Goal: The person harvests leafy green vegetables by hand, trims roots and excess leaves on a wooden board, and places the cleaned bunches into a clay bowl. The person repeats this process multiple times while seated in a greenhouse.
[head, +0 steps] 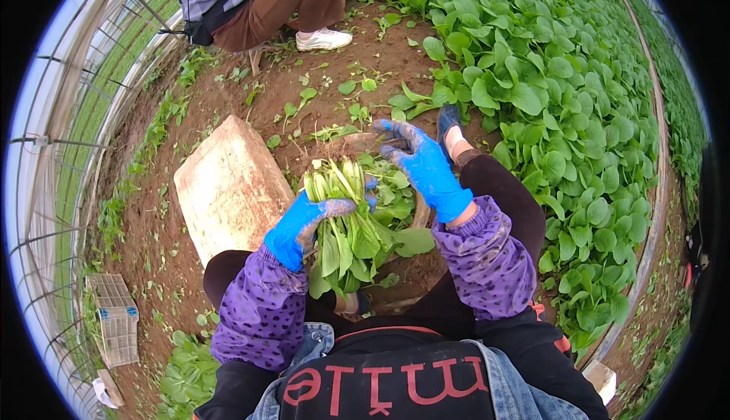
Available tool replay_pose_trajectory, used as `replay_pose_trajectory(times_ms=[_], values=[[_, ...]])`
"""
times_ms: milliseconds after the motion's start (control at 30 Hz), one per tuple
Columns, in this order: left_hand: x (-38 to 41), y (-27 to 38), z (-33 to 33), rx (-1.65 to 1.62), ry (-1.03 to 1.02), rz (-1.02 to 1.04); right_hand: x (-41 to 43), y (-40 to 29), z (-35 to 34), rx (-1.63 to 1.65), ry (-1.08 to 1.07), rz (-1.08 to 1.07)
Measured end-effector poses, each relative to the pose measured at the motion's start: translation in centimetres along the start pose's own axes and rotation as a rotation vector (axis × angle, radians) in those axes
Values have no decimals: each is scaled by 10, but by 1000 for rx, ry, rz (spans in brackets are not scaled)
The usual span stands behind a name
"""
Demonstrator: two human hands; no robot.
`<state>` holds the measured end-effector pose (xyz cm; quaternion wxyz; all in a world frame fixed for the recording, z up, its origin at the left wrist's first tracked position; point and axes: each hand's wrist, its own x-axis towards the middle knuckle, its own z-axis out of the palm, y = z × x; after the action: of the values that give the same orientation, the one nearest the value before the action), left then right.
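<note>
My left hand (311,220), in a soiled blue glove, is closed around a bunch of leafy greens (353,231). The pale stems and roots point away from me and the leaves hang toward my lap. My right hand (413,163), gloved in the same blue, is raised just right of the root ends with its fingers spread and slightly curled, and nothing shows between them. Behind and beneath the bunch lie more loose greens (399,200), partly hidden by it. A long, flat brownish thing (359,143) lies past the roots; I cannot tell what it is.
A dirt-stained pale block (228,186) stands left of my hands. Another person (274,3) sits beyond it. Dense leafy plants (547,106) grow at the right. A plastic crate (117,317) is at the lower left, near the greenhouse's metal frame (68,143). Cut leaves litter the soil.
</note>
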<state>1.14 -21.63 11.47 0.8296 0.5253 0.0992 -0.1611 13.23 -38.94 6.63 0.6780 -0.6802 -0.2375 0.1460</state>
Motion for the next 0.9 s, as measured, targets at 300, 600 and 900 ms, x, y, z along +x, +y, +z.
replay_pose_trajectory(times_ms=[300,600,900], values=[[21,-4,2,-109,462,166,-35,-19,67,-100,-186,8],[-1,-12,-10,119,319,115,-42,-5,65,91,-278,302],[1,-31,-16,-401,312,158,-45,-43,54,-281,-326,-69]])
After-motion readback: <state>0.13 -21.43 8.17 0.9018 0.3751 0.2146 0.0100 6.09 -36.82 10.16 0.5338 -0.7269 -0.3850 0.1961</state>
